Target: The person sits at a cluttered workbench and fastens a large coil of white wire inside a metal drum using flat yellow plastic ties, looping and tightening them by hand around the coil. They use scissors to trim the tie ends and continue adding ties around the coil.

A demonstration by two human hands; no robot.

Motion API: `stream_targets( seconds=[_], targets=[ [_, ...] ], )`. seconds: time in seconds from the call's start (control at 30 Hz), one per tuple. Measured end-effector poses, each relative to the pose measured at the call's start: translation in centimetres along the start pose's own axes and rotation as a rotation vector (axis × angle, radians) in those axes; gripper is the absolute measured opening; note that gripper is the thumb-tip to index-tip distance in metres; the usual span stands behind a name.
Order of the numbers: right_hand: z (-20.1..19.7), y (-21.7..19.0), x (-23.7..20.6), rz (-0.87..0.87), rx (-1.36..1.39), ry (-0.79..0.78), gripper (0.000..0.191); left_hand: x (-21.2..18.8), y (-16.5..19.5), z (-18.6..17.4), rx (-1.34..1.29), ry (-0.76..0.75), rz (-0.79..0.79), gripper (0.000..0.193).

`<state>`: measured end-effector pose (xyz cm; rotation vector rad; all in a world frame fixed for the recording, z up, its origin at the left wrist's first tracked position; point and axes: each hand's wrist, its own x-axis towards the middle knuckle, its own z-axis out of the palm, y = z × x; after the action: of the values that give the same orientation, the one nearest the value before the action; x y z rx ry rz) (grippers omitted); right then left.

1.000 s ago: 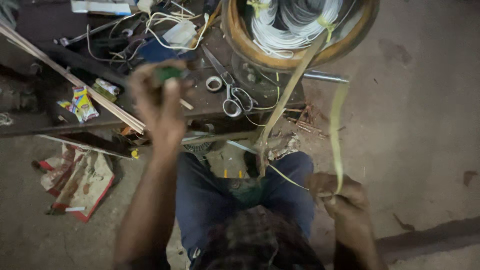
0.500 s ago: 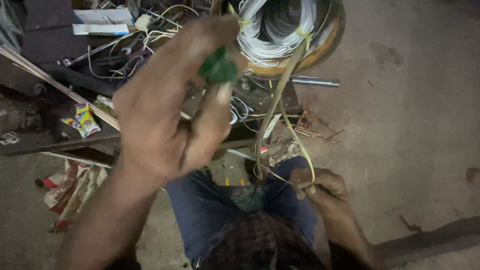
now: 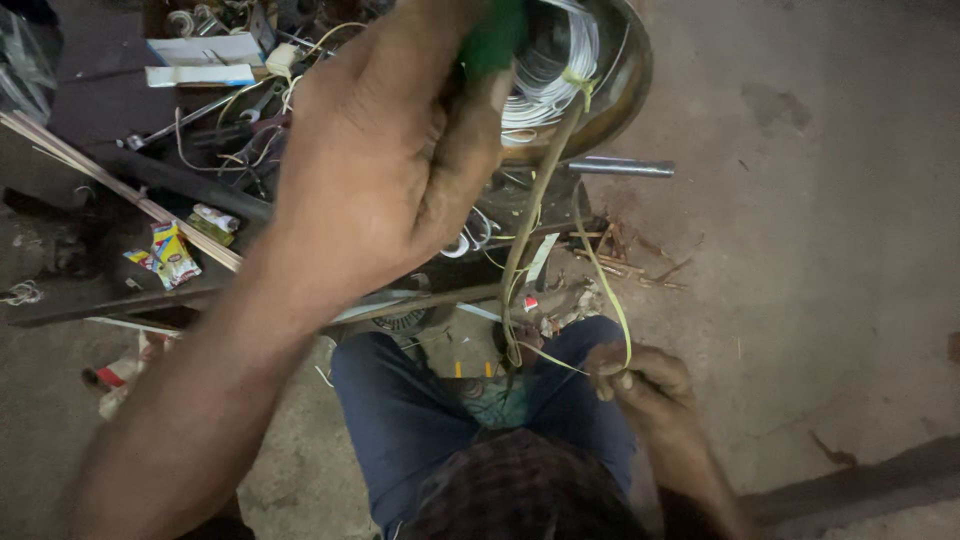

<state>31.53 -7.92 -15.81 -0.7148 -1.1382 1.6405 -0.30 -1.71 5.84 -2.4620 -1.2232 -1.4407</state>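
Strip (image 3: 610,300): thin, pale yellow-green, flat and flexible; it ran in a loop from the coil (image 3: 550,60) down to the right hand. A second, duller strand (image 3: 530,220) hung beside it, also below the coil.

Green tool (image 3: 495,35): only a green handle showed, its tip out of view.

Left hand (image 3: 390,170): raised close to the camera, fingers closed around the green tool, forearm slanting up from lower left.

Right hand (image 3: 640,385): low, well below the coil, fingers pinched shut on the strip's end above the knee.

Desk (image 3: 90,110): left of the coil, cluttered.
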Motion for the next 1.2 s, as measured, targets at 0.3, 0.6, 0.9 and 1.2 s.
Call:
stream_targets(
  seconds=[0.3,0.6,0.9,1.2],
  targets=[
    [-0.2,1.1,-0.1,-0.047,-0.116,-0.105,0.014,-2.5,-0.2,2.3,-0.039,0.156,0.059,0.047],
    [0.9,0.0,1.0,-0.163,-0.164,-0.458,0.02,-5.8,-0.7,5.6,0.195,0.22,0.293,0.029],
    [2.8,-1.6,2.0,-0.305,-0.2,-0.577,0.013,-4.5,-0.8,5.9,-0.046,0.303,0.017,0.031],
    [2.7,-2.1,1.7,-0.167,-0.224,-0.495,0.012,-5.8,-1.8,8.1,-0.183,0.357,0.313,0.029]
  ],
)
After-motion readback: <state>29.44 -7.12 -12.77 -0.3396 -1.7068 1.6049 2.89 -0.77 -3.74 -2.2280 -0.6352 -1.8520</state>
